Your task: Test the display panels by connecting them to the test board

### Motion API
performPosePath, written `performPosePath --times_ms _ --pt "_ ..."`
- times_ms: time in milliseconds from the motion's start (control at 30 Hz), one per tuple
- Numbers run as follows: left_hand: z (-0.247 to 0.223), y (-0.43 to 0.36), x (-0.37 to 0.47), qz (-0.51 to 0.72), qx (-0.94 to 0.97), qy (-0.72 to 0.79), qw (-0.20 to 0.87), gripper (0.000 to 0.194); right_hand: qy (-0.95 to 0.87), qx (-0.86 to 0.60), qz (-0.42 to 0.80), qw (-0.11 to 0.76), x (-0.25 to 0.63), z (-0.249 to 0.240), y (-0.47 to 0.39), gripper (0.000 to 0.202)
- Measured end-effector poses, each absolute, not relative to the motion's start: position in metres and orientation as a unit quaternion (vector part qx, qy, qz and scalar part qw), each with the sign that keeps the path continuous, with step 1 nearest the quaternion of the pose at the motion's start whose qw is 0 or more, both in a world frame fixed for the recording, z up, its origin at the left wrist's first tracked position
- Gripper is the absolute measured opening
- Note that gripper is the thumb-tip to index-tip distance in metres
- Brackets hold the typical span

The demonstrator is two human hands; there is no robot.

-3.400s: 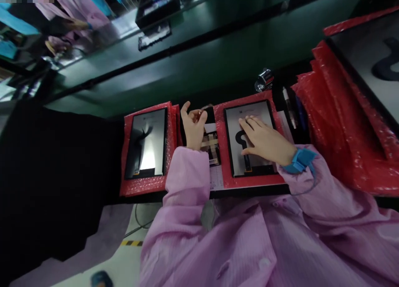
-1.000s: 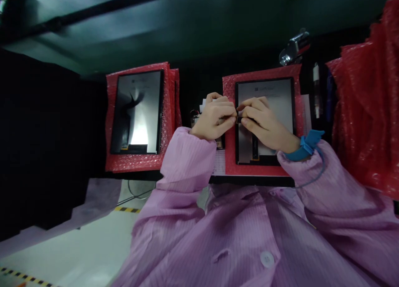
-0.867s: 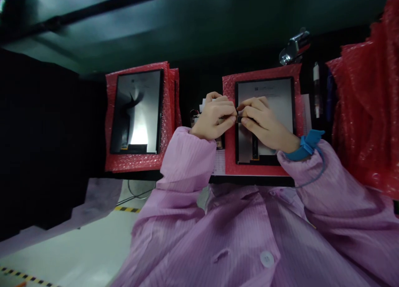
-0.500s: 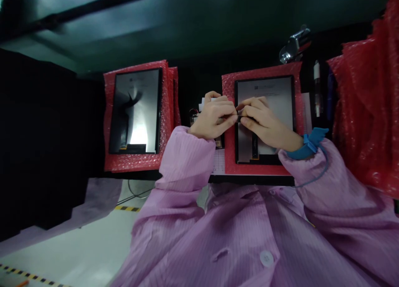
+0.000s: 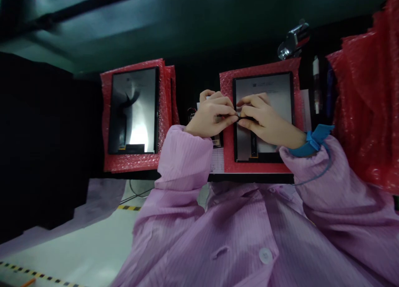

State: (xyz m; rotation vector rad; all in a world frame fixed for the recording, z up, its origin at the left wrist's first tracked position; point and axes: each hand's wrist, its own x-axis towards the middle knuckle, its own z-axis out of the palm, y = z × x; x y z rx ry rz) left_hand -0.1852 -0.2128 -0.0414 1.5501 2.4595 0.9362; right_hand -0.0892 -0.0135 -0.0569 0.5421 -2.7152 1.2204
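Note:
A display panel [image 5: 280, 95], silvery with a black border, lies on a red bubble-wrap bag [image 5: 227, 154] in front of me. Over its left edge, my left hand [image 5: 215, 114] has thumb and fingertips pinched together. My right hand [image 5: 260, 118] meets it there, thumb and fingers also closed in a pinch. A small dark bit shows between the two sets of fingertips; it is too small to name. A blue wrist strap [image 5: 311, 142] with a cord circles my right wrist.
To the left, another display panel [image 5: 146, 100] rests on stacked red bubble-wrap bags [image 5: 166, 129]. More red bags [image 5: 368, 112] are piled at the right. Near them lie a pen [image 5: 316, 85] and a shiny metal object [image 5: 293, 40]. A printed sheet [image 5: 217, 161] lies beneath my left wrist.
Both hands stay at the panel's left edge, their fingertips shifting slightly and still pinched. The whole view has moved a little; the panels and bags lie as before.

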Motion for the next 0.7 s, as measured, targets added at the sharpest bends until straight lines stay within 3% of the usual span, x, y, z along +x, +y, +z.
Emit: performPosePath --times_ms 300,500,633,700 --pt "-0.043 -0.206 -0.181 0.283 0.494 0.822 0.011 0.024 -0.896 0.186 0.397 0.067 -0.090 -0.060 -0.015 0.023" --pt "-0.030 -0.236 -0.141 0.324 0.324 0.877 -0.144 0.024 -0.897 0.167 0.404 0.066 -0.089 -0.058 -0.017 0.030" --pt "-0.051 -0.259 -0.088 0.268 0.233 0.918 -0.175 0.020 -0.899 0.148 0.403 0.085 -0.089 -0.056 -0.014 0.061" --pt "-0.069 -0.262 -0.070 0.241 0.222 0.931 -0.161 0.030 -0.909 0.150 0.371 0.118 -0.084 -0.052 -0.015 0.077"
